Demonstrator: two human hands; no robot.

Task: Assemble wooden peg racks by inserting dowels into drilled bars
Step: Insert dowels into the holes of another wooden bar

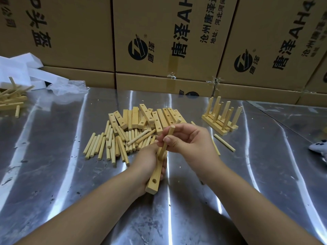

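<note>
My left hand (147, 160) grips a drilled wooden bar (154, 179) that points toward me, with an empty hole showing near its close end. My right hand (190, 141) pinches a dowel (169, 137) that stands in a hole further up the bar. Behind my hands lies a heap of drilled bars (141, 118), and in front of it a spread of loose dowels (113, 145). Several finished peg racks (221, 115) stand together at the right.
The shiny metal table (53, 174) reaches to a wall of printed cardboard boxes (159, 41). More wooden pieces (10, 99) and white wrapping (26, 71) sit at the far left. One loose dowel (224, 142) lies right of my hands. A white object (320, 147) is at the right edge.
</note>
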